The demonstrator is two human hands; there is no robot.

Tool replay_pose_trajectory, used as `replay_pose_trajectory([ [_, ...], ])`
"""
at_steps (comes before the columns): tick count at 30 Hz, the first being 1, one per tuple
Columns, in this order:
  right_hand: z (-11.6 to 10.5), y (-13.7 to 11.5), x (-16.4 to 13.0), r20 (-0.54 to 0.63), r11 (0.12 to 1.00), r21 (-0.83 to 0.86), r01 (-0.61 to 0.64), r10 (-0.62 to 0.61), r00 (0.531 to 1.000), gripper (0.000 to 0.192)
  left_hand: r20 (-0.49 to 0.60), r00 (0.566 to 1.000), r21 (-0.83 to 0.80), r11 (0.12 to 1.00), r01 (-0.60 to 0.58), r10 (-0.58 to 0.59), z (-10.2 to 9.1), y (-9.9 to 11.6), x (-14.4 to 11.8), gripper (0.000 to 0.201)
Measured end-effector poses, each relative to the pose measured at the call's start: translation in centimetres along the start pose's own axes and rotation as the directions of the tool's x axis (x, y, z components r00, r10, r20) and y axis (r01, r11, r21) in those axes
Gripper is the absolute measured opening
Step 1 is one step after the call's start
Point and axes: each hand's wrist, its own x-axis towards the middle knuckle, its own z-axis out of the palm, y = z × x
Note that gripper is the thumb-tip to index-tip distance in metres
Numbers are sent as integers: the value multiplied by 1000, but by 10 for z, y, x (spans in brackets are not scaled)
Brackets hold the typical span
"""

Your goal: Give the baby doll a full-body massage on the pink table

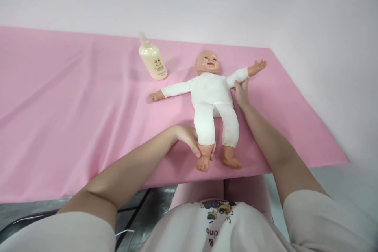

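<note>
A baby doll (pixel 212 90) with a white cloth body lies face up, its head away from me and its arms spread wide. My left hand (pixel 190 138) is wrapped round the lower leg on the left side, just above the foot; the thumb lies in front and fingertips show on the far side. Under the doll's raised right-side arm, my right hand (pixel 242 91) grips the sleeve near the elbow, with part of the fingers hidden behind it. The other leg and the left-side arm rest untouched on the cloth.
A pump bottle (pixel 152 60) of pale yellow liquid stands to the left of the doll's head. Pink cloth (pixel 73 98) covers the table, with folds on the left. The table's front edge runs close to my body, and a white wall stands behind.
</note>
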Motion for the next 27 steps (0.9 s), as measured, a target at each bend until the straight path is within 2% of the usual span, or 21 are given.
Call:
replay_pose_trajectory([
  [3,-1,3,4,-32,980,115,-160,165,986,56,-39,999,25,1000,-16,17,2,2,2,49],
  [7,-3,9,10,-58,932,192,-308,325,944,45,-63,997,28,999,-45,46,2,0,2,52],
  [9,-3,11,10,-58,932,196,-305,322,945,43,-45,998,27,999,-46,47,1,-2,1,52],
  [14,-4,8,7,-15,962,140,-235,239,971,55,-47,999,26,999,-18,20,-2,-5,0,53],
  [18,-3,6,4,-33,978,80,-191,194,980,58,-16,1000,-49,999,-18,18,-1,-5,-2,52],
  [20,-2,5,3,-64,989,57,-136,140,988,59,-44,997,-116,991,-67,62,-1,-9,-3,52],
  [21,-1,4,3,-66,993,52,-104,108,992,59,-84,990,-159,979,-129,117,-2,-13,-3,53],
  [22,0,4,2,-55,996,49,-77,80,995,58,-143,971,-200,956,-217,191,-4,-17,-3,56],
  [24,2,3,-1,-4,999,34,-40,40,999,53,-283,896,-253,874,-415,343,-8,-24,-2,61],
  [26,3,1,-3,53,1000,-3,4,-4,999,47,-451,800,-275,791,-547,396,-11,-26,-2,65],
  [27,4,0,-5,81,999,-28,37,-35,996,44,-541,751,-291,754,-589,378,-12,-25,-2,64],
])
